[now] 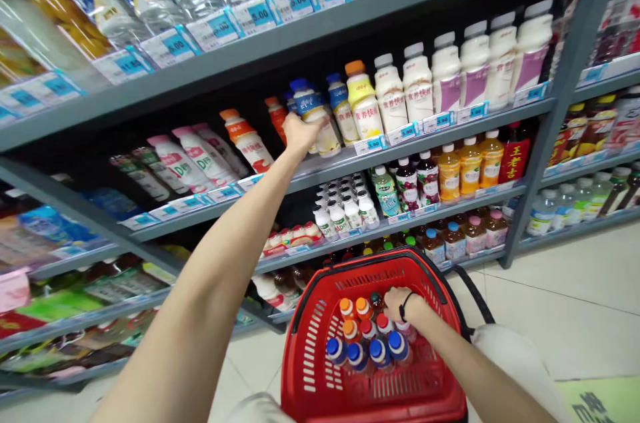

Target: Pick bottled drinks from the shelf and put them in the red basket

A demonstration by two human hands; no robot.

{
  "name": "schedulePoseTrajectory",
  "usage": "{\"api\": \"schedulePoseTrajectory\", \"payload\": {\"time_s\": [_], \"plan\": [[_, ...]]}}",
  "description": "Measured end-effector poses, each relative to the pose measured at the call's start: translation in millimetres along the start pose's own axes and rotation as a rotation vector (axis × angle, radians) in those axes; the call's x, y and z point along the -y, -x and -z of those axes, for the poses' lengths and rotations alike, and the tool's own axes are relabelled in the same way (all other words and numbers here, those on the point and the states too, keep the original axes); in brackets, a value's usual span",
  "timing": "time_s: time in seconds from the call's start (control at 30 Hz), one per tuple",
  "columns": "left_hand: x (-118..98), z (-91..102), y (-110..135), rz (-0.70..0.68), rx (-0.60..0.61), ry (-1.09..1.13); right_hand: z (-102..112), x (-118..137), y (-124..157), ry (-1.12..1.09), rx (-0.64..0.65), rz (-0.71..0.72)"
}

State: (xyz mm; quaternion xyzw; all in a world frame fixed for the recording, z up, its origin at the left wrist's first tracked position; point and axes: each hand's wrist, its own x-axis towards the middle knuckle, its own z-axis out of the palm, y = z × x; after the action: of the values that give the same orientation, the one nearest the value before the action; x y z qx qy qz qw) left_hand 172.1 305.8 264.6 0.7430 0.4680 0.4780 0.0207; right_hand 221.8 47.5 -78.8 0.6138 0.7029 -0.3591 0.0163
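Nearest the camera, the red basket (320, 343) sat low in front of the person, packed with capped bottles (367, 343) standing upright and touching one another. The right hand (403, 306) rested among those caps, fingers curled down onto a pink-capped bottle (406, 328); whether they gripped it could not be told. Risk: a bottle lifted from so tight a cluster could catch on its neighbours and tip them. Farther off, the left hand (300, 136) was at full reach on the shelf (450, 133), fingers closed around a blue-capped bottle (313, 120) at the front edge, tilted against its row. Risk: at that extension the grip probably had little leverage, so the bottle could slip or knock the adjacent orange-capped bottle (247, 140) off the edge.
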Motion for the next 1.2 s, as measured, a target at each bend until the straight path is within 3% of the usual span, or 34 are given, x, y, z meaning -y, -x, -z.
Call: {"api": "schedulePoseTrajectory", "payload": {"time_s": [0.07, 0.17, 0.27, 0.33, 0.4, 0.47, 0.6, 0.67, 0.73, 0.8, 0.97, 1.2], "plan": [[-7.2, 17.0, 11.7, -0.078, -0.091, 0.022, -1.5, 1.1, -1.9, -0.017, -0.010, 0.012], [-22.7, 46.2, 40.3, -0.263, -0.120, 0.233, -4.7, -0.1, -1.9, -0.079, -0.055, 0.049], [-34.8, 72.0, 88.6, -0.359, -0.181, 0.461, -8.3, -1.9, 0.4, -0.194, -0.122, 0.105], [-34.4, 82.7, 133.0, -0.310, -0.250, 0.583, -11.5, 1.0, 0.7, -0.321, -0.172, 0.152], [-24.3, 86.4, 185.4, -0.078, -0.177, 0.735, -16.7, 10.0, -1.0, -0.495, -0.197, 0.207], [-5.2, 83.8, 241.7, 0.236, 0.005, 0.837, -25.3, 23.9, -4.2, -0.700, -0.155, 0.258], [47.4, 68.3, 339.0, 0.745, 0.224, 1.039, -51.5, 49.4, -7.3, -1.056, 0.046, 0.335], [72.2, 62.5, 367.9, 0.893, 0.205, 1.080, -64.3, 54.7, -4.9, -1.275, 0.210, 0.372], [91.8, 61.5, 381.4, 0.984, 0.187, 1.099, -72.6, 56.5, -0.7, -1.546, 0.387, 0.371], [105.8, 64.4, 383.3, 1.024, 0.230, 1.142, -75.3, 57.8, 3.2, -1.758, 0.480, 0.340], [123.0, 73.2, 373.4, 0.941, 0.245, 1.161, -70.5, 62.4, 5.9, -1.898, 0.352, 0.339], [124.8, 76.3, 366.4, 0.861, 0.308, 1.161, -63.5, 57.3, 11.0, -1.893, 0.192, 0.278]]}}
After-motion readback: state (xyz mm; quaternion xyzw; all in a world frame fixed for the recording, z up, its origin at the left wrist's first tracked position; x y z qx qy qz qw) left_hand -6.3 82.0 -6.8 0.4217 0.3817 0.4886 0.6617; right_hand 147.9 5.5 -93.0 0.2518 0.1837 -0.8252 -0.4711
